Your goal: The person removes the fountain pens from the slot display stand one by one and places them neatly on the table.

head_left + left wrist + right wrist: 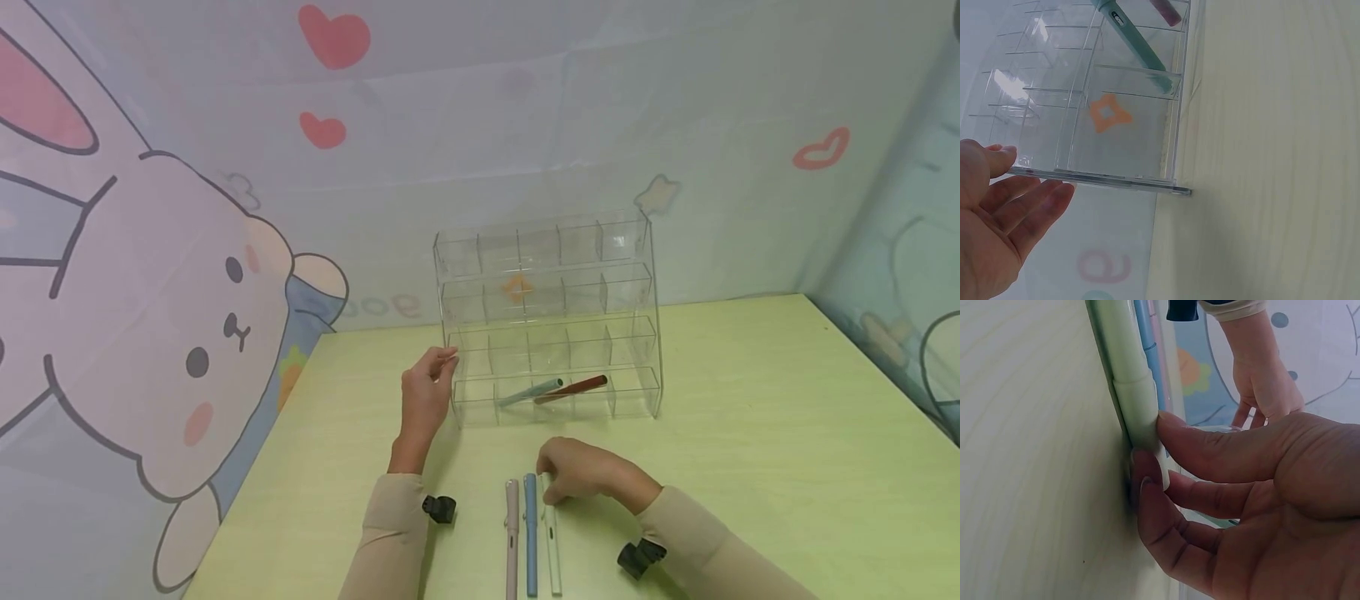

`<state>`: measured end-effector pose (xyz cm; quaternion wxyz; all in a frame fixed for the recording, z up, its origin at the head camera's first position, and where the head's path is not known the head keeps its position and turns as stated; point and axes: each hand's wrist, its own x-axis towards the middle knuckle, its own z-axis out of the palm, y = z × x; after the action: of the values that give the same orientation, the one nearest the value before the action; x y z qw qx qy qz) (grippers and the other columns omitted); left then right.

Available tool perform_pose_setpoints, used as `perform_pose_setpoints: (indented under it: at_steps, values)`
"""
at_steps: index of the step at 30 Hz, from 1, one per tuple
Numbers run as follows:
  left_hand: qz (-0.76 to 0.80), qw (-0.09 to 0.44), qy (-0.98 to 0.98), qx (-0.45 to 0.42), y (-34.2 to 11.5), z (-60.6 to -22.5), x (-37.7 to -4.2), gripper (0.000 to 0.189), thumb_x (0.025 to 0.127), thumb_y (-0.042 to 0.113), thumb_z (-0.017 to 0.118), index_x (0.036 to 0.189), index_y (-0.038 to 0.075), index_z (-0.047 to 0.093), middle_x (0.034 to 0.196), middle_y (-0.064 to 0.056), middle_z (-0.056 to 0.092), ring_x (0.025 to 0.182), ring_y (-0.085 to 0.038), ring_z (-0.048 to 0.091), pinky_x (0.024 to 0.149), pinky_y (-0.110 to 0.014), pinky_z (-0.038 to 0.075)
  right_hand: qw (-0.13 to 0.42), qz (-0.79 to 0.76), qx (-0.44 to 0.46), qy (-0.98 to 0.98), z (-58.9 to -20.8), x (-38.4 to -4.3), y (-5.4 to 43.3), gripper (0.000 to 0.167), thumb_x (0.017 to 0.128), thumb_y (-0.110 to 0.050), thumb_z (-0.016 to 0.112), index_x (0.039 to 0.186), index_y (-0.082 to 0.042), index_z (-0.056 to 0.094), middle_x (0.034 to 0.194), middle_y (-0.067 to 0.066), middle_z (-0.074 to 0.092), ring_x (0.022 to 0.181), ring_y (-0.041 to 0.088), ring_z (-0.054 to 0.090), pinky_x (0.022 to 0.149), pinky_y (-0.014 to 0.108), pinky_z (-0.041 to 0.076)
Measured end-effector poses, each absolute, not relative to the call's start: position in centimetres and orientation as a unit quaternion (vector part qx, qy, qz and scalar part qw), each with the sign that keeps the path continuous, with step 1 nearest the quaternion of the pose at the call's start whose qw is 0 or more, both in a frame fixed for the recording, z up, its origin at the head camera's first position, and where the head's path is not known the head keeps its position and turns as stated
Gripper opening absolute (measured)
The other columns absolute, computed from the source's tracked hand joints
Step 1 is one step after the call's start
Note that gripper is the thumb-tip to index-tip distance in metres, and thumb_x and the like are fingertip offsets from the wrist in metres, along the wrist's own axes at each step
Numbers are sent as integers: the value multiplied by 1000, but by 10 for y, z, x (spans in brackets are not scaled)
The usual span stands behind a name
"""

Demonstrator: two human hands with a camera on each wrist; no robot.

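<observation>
A clear acrylic tiered rack (633, 405) with small compartments stands on the table. My left hand (426, 396) holds its left side panel (1116, 182), thumb on one face and fingers on the other. Two pens lean in the rack's lowest tier, one teal (531, 392) and one dark red (573, 389). In front of the rack, a pale green pen (553, 550) lies on the tabletop. My right hand (585, 472) pinches its capped far end between thumb and fingers, which partly hide it. Beside it lie a blue pen (531, 537) and a pinkish-grey pen (512, 533), roughly parallel.
The pale yellow-green table (757, 433) extends to both sides of the rack. A printed cloth (495, 108) with hearts and a rabbit hangs close behind the table. Black wrist cameras (641, 558) stick out from both sleeves.
</observation>
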<state>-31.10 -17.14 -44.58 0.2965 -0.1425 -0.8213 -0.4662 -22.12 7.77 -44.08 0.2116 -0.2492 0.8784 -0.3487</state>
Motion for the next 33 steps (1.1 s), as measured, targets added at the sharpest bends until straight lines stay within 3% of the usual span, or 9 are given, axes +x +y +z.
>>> perform_pose_setpoints:
  at_steps: [5,11,18,26,33]
  values:
    - [-465,296,-822,-142,-172,-447,-311,13,97,6,67,108,5,73,103,-14,75,92,-29,73,81,-47,57,208,-344,-257,879,-442,-222,76,28,82,1,79,107,5,66,105,10,65,91,24,57,82,47,49]
    - [-467,293,-821,-144,-172,-447,-312,13,97,6,66,109,5,72,104,-16,74,94,-30,73,82,-47,57,211,-344,-245,882,-443,-223,75,28,82,1,79,108,0,68,113,14,65,111,36,59,90,50,48]
    - [-468,295,-819,-151,-172,-448,-313,13,97,6,66,109,5,72,105,-19,73,95,-31,73,82,-47,56,214,-342,-244,882,-446,-224,74,28,83,1,79,108,-3,69,115,16,65,113,38,59,88,49,49]
    - [-465,296,-820,-154,-173,-449,-313,14,97,6,66,109,4,72,105,-19,74,95,-31,73,82,-47,57,209,-340,-249,883,-445,-223,74,28,82,-1,81,106,-1,68,111,14,65,108,35,60,87,49,49]
    - [-466,299,-818,-154,-172,-448,-314,13,98,6,66,109,4,72,104,-17,74,95,-30,73,82,-46,57,204,-327,-255,887,-445,-223,75,27,81,-2,81,104,3,68,98,7,64,82,21,54,74,43,49]
